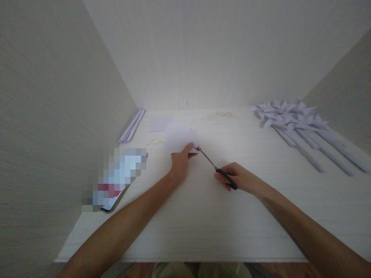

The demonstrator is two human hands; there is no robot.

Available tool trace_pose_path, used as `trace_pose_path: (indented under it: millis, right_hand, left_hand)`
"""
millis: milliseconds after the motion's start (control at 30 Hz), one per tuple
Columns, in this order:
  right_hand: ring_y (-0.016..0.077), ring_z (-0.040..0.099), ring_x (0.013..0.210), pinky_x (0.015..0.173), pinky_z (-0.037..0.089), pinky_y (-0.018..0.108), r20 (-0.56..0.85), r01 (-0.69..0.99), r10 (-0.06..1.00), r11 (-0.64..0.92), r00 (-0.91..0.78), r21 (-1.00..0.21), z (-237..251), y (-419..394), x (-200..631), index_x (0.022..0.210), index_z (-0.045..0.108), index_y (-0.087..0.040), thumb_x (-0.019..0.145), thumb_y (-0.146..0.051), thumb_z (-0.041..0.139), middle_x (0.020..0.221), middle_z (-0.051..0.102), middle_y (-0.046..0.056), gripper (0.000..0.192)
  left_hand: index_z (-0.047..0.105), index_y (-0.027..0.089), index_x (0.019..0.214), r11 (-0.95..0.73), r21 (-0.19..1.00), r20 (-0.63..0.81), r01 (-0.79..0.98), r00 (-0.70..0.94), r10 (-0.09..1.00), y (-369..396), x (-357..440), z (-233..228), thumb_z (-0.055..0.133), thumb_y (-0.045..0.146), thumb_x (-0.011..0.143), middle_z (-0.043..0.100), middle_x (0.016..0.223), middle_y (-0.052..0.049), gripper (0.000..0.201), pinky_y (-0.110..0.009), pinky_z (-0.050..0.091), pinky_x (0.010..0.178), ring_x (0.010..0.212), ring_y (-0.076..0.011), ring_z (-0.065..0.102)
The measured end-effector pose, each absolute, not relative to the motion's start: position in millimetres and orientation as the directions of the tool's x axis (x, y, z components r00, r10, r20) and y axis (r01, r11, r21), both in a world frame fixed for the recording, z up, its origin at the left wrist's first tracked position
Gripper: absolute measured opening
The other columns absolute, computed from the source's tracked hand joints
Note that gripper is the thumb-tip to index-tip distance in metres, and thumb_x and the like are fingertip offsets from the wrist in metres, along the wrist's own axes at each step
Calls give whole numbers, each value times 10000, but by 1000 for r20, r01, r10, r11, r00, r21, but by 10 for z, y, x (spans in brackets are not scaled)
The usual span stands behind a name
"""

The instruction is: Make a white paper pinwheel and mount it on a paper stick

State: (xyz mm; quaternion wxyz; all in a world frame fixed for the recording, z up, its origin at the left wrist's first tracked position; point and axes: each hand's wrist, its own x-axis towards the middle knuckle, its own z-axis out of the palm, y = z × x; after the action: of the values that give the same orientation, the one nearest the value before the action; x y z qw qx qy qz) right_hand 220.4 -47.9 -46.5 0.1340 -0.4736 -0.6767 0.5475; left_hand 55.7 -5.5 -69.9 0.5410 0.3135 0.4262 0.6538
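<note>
Left hand pinches white paper square over white tabletop, right hand grips black-handled metal scissors at its corner; I judge cutting unfinished, pale flat sheet uncut, white folded-paper pinwheels done.

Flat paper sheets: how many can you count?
2: the near sheet in the left hand, and the far sheet on the table beyond it, to the left. Others could be hidden underneath.

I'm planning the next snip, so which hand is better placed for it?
Probably the right hand: it holds the black-handled scissors, pointed toward the white paper. The left hand is occupied gripping that paper.
</note>
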Motion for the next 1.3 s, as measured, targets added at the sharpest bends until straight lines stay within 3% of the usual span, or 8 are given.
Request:
trace_pose_path:
  millis: [1300]
  right_hand:
    - [64,333,385,393,226,213,-336,490,788,-49,-517,-870,-503,-465,2229,447,433,-150,713,-493,478,409,413,-20,436]
  left_hand:
    - [557,142,719,-52,894,-59,-445,-231,971,-57,564,-700,591,206,608,600,624,9,133,-187,452,475,538,-102,585]
